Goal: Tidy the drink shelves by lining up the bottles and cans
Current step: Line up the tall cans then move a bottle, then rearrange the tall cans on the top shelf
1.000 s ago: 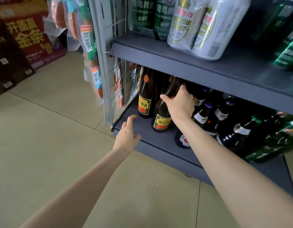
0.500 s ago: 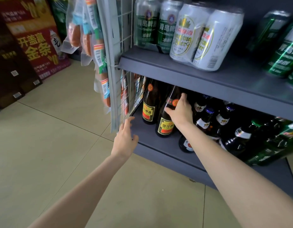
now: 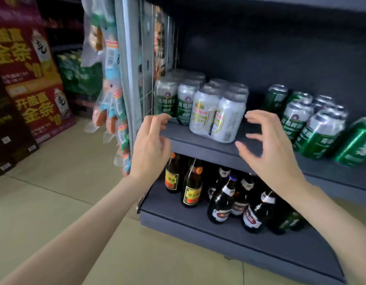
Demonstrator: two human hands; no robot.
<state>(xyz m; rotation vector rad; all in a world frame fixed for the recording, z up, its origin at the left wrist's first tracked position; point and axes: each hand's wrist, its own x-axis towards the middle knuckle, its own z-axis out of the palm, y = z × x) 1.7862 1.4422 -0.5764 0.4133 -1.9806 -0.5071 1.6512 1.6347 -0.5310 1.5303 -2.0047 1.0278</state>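
Note:
A shrink-wrapped pack of white beer cans [image 3: 218, 115] stands skewed at the front edge of the upper grey shelf [image 3: 198, 144]. My left hand [image 3: 150, 145] and my right hand [image 3: 268, 147] hover on either side of it, fingers loosely curled, holding nothing. A pack of green-and-silver cans [image 3: 176, 99] sits behind it at the left. More green cans [image 3: 317, 128] lie crooked at the right. On the lower shelf [image 3: 229, 233] stand two brown bottles with yellow labels [image 3: 191, 188] and several dark bottles [image 3: 235, 200] in an uneven cluster.
A wire grid panel [image 3: 136, 83] hung with packaged snacks [image 3: 112, 103] closes the shelf's left end. Red promotional cartons [image 3: 32, 79] and green packs [image 3: 79, 75] stand on the tiled floor [image 3: 64, 192] further left.
My right hand has let go of the brown bottle on the lower shelf. Both hands have risen to the upper shelf, either side of the white can pack. The view has tilted up.

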